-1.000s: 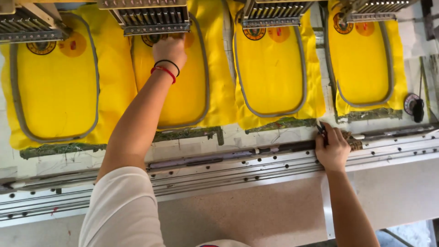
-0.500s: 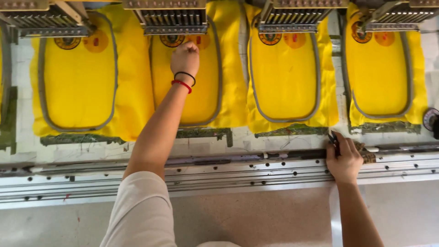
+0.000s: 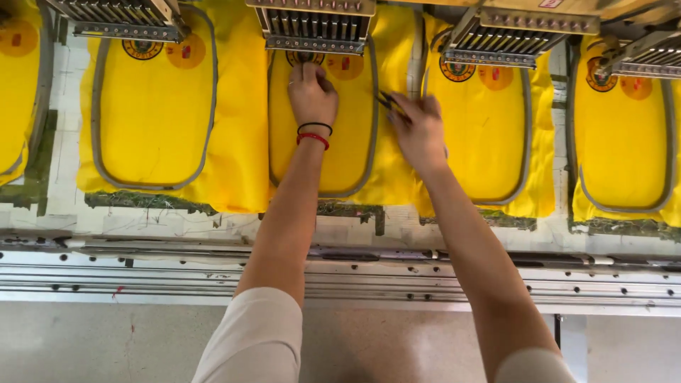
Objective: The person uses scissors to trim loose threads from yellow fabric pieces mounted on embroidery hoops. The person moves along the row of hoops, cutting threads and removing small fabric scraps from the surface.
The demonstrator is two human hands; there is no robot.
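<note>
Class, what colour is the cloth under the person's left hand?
Yellow cloth, beneath the left hand; head view.

Both arms are bare from the short pale beige sleeves (image 3: pixel 259 333) down to the hands. The left wrist wears two thin bands side by side, a black band (image 3: pixel 315 126) and a red band (image 3: pixel 313 138). The right wrist is bare.
</note>
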